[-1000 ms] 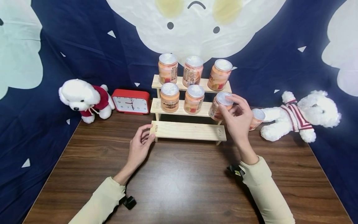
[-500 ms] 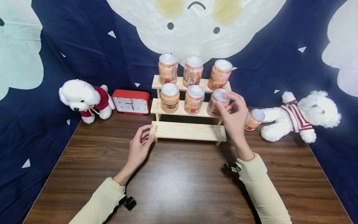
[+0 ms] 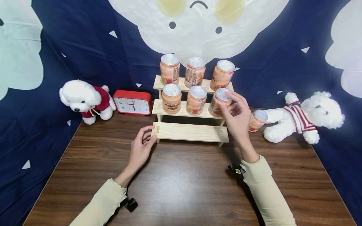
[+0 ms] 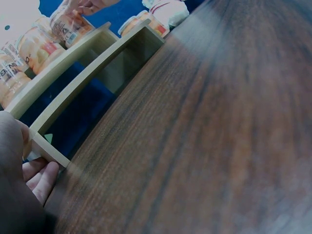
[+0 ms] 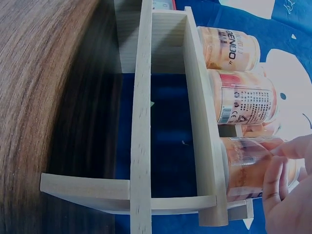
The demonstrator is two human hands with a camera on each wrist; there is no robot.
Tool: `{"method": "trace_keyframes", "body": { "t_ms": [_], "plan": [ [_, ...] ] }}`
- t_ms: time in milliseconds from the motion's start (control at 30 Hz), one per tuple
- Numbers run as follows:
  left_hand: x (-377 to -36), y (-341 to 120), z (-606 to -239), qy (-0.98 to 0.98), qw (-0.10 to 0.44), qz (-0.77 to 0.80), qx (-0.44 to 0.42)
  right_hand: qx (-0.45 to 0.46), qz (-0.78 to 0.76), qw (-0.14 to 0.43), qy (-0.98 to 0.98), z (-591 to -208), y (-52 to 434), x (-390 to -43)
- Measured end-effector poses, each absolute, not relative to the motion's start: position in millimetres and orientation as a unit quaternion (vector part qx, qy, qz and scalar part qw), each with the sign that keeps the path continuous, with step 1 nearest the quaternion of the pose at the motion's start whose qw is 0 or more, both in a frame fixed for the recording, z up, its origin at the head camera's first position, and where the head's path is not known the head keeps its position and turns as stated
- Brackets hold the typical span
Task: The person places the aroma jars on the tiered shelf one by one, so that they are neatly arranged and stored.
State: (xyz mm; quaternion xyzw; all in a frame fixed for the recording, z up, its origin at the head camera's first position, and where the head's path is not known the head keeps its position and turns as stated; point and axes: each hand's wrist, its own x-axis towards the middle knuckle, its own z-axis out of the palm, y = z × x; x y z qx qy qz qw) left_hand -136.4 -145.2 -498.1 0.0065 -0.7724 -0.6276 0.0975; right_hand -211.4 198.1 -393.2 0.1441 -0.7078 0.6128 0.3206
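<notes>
A three-step wooden display rack (image 3: 192,132) stands on the table. My left hand (image 3: 142,147) grips the left end of its lowest step, with fingers curled at the end leg (image 4: 51,148) in the left wrist view. My right hand (image 3: 238,116) holds a jar (image 3: 216,106) with a silver lid and orange contents, at the right end of the middle step. In the right wrist view, thumb and fingers are on that jar (image 5: 243,168), whose base is at the step. Two similar jars (image 3: 171,102) share the middle step, and three more (image 3: 195,73) line the top one.
Right of the rack stands another jar (image 3: 258,120), with part of one more showing behind my right hand. A plush dog (image 3: 82,97) and red alarm clock (image 3: 133,103) sit at left. A white plush bear (image 3: 304,116) lies at right. Blue cloth (image 3: 93,40) hangs behind.
My right hand has moved slightly left with its jar, from over the middle step's right end onto the step. More of the jars at right now shows. My left hand stays put.
</notes>
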Motion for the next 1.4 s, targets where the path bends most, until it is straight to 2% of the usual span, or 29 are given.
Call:
{"method": "trace_keyframes", "body": {
  "t_ms": [867,1400],
  "plan": [
    [-137,-145,-500,-0.772,0.099,-0.627,0.001,0.135,0.603,0.334,-0.711,-389,222,-196],
    [-136,-146,-500,-0.769,0.102,-0.631,0.000,0.113,0.559,0.349,-0.744,-405,251,-192]
  ]
}}
